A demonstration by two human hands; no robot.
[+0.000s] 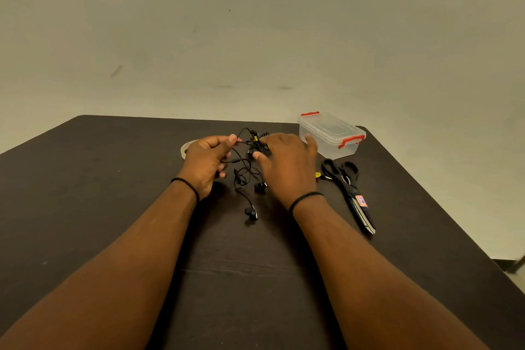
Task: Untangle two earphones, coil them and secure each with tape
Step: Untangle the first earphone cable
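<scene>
A tangle of black earphone cables (246,168) lies on the dark table (113,207) between my hands. My left hand (206,162) pinches a strand of cable between thumb and fingers at the tangle's left side. My right hand (285,163) reaches over the right side of the tangle, its fingers curled into the cables near a small yellow tag. One earbud (251,212) trails toward me, and another earbud (260,186) lies by my right wrist. A roll of clear tape (186,148) peeks out behind my left hand, mostly hidden.
A clear plastic box with red clips (331,133) stands at the back right of the table. Black-handled scissors (350,190) lie to the right of my right hand, blades pointing toward me. A jack plug (324,177) shows beside the scissors. A plain wall rises behind the table.
</scene>
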